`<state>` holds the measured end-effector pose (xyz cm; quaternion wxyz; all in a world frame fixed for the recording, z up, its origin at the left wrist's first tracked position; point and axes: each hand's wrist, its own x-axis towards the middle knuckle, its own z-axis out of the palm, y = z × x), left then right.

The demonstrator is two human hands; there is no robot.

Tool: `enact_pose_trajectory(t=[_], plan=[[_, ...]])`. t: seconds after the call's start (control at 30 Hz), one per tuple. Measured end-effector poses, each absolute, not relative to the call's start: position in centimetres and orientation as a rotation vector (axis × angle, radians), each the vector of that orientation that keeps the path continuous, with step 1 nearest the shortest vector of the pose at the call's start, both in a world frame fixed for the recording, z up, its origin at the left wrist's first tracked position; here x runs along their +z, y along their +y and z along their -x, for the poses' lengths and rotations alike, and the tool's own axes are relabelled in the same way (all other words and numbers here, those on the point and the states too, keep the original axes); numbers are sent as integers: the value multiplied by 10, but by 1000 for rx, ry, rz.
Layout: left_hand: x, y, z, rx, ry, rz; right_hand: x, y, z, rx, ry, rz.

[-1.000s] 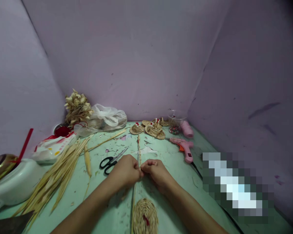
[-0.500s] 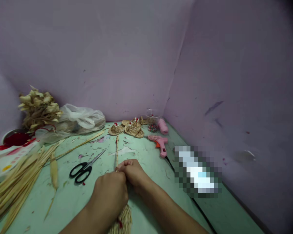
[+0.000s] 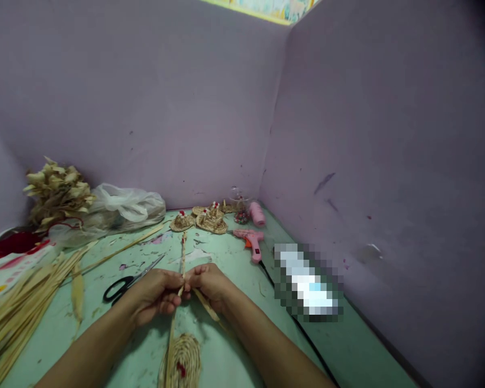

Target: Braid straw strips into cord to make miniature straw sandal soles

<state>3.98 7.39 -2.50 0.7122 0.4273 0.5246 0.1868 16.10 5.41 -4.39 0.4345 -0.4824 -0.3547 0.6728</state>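
My left hand (image 3: 161,293) and my right hand (image 3: 206,283) meet over the table, both pinching the lower end of a thin twisted cord of dry straw-coloured leaf (image 3: 183,256). The cord runs away from me toward the small woven pieces. Below my fingers, one loose strand (image 3: 171,339) hangs down past my left hand and another strand (image 3: 207,307) slants out under my right. Close to me lies an oval coiled mat (image 3: 188,355) with a red bit at its centre. Black-handled scissors (image 3: 119,288) rest left of my left hand, partly hidden by it.
Dry leaf strips (image 3: 32,307) cover the left side. Behind them are a bundle of dried husks (image 3: 59,188) and a plastic bag (image 3: 133,205). Woven pieces with beads (image 3: 210,222), a cup of beads (image 3: 241,215), pink thread (image 3: 257,214) and a pink glue gun (image 3: 253,242) stand at the back.
My left hand has turned and moved left and up, uncovering the loose strands and more of the coiled mat. My view has tilted up and shifted right.
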Motion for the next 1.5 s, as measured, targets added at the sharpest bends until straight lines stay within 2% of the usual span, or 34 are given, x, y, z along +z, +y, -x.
enact_pose_trajectory(t=[0.3, 0.5, 0.57, 0.73, 1.03, 1.33, 1.5], plan=[[-32, 70, -42, 468, 1360, -1226, -62, 62, -166, 1394, -1233, 1356], [-36, 67, -48, 527, 1453, -1284, -47, 47, -165, 702, -1754, 1682], [-41, 69, -49, 542, 1446, -1325, -38, 43, -164, 635, -1797, 1843], [-49, 71, -50, 600, 1439, -1319, -23, 40, -161, 671, -1797, 2021], [-40, 72, -42, 528, 1328, -962, 5, 21, -137, 673, -2264, 1906], [-41, 73, -39, 579, 1220, -996, -4, 36, -137, 754, -2406, 1840], [-51, 78, -32, 495, 1185, -1110, -15, 35, -130, 775, -2386, 1794]])
